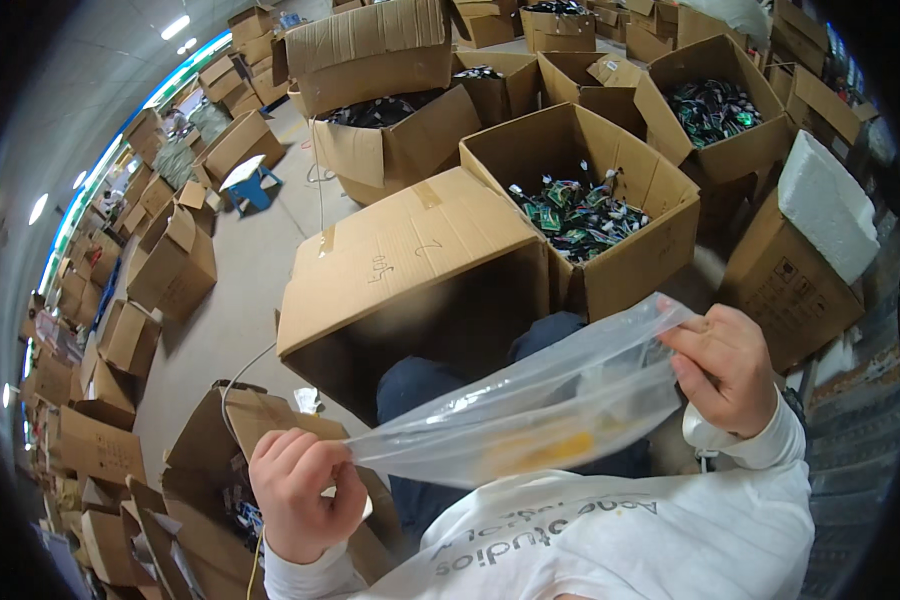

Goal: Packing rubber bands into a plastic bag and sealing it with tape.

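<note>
A clear plastic bag [450,425] is stretched between my two hands above my lap. Its left corner is pinched in my left hand [305,490], fingers curled closed. At the upper right, my right hand [725,365] grips the bag's other end between thumb and fingers. A blurred yellow patch [540,445] shows on or through the lower part of the bag; whether it is print or contents I cannot tell. Directly ahead stands an open cardboard box [620,270] with a heap of green circuit boards and wires [580,215] in it.
An upturned or tilted box [400,260] covers the space before my knees. An open box [200,450] stands at my left. White foam [825,205] rests on a box [795,280] at right. Further boxes crowd the back and left; a blue stool [253,185] stands on the floor.
</note>
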A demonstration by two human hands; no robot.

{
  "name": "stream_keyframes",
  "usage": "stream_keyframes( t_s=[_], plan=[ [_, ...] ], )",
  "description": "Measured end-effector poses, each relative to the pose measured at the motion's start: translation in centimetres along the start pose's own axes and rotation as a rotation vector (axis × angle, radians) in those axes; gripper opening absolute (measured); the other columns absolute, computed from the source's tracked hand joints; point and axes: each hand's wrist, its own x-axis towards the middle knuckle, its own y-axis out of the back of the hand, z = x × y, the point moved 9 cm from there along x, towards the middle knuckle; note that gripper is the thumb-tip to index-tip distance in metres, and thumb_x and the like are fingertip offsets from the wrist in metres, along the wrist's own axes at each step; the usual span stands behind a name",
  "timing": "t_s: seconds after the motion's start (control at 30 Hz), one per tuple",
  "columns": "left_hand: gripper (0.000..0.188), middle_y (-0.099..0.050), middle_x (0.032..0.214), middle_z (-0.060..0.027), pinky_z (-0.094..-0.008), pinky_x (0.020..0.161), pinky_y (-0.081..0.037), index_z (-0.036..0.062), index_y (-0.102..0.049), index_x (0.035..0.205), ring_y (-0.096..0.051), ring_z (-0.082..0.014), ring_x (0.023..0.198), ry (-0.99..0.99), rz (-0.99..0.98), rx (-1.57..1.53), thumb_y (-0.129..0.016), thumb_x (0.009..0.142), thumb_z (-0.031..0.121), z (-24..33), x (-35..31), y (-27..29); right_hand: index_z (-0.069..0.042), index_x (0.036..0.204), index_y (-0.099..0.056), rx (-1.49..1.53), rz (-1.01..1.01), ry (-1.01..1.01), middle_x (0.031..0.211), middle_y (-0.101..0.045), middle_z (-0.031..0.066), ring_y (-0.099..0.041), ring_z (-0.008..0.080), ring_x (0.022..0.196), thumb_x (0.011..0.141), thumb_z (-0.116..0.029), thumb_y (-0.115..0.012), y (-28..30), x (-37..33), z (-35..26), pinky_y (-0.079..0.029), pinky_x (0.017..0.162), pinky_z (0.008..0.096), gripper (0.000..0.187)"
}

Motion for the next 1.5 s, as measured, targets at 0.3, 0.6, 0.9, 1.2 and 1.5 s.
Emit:
stream_keyframes(
  t_s=[0.3, 0.6, 0.9, 1.2, 1.5],
  plan=[
    [0.014, -0.065, 0.074, -0.0048, -0.037, 0.071, -0.046, 0.0087, -0.074, 0.094, -0.063, -0.0253, 0.07, 0.063, 0.112, 0.209, -0.077, 0.083, 0.018, -0.2, 0.7, 0.9, -0.001, 0.12, -0.075, -0.235, 0.135, 0.069, 0.113, -0.075, 0.0139, -0.066, 0.0285, 0.093, 0.082, -0.011, -0.074, 0.0, 1.3, -0.1, -0.051, 0.081, 0.0415, 0.039],
    [0.024, -0.06, 0.067, -0.004, -0.0379, 0.067, -0.043, 0.0088, -0.069, 0.077, -0.062, -0.026, 0.068, 0.092, -0.026, 0.142, -0.077, 0.088, 0.028, -1.5, -0.5, 0.1, -0.003, 0.106, -0.075, -0.11, 0.084, 0.087, 0.107, -0.077, 0.01, -0.06, 0.0241, 0.071, 0.082, -0.01, -0.072, -0.5, 0.6, -0.5, -0.045, 0.068, 0.0385, 0.025],
    [0.013, -0.063, 0.075, -0.0043, -0.0376, 0.072, -0.044, 0.0109, -0.075, 0.093, -0.063, -0.0255, 0.074, 0.154, 0.124, 0.238, -0.073, 0.09, 0.023, -1.5, 0.9, -0.1, -0.003, 0.124, -0.073, -0.285, 0.148, 0.071, 0.105, -0.076, 0.0112, -0.061, 0.0255, 0.08, 0.084, -0.011, -0.074, -2.0, 1.6, 0.0, -0.052, 0.077, 0.0388, 0.042],
    [0.032, -0.054, 0.066, -0.0084, -0.0407, 0.063, -0.04, 0.0063, -0.058, 0.069, -0.054, -0.0309, 0.062, 0.158, 0.036, 0.067, -0.071, 0.092, 0.024, -2.8, -0.1, -1.1, -0.005, 0.135, -0.069, -0.102, 0.085, 0.042, 0.076, -0.066, 0.0071, -0.059, 0.0246, 0.07, 0.082, -0.011, -0.076, -3.7, 0.6, 0.8, -0.051, 0.066, 0.0374, 0.054],
    [0.032, -0.05, 0.065, -0.0076, -0.0407, 0.062, -0.038, 0.0064, -0.059, 0.069, -0.053, -0.0295, 0.061, 0.165, 0.084, 0.154, -0.068, 0.096, 0.021, -2.8, 0.6, -2.0, -0.016, 0.161, -0.043, -0.172, 0.092, -0.05, 0.068, -0.053, 0.0054, -0.052, 0.0225, 0.061, 0.082, -0.011, -0.08, -5.9, 0.3, 2.5, -0.047, 0.058, 0.0366, 0.087]
  ],
)
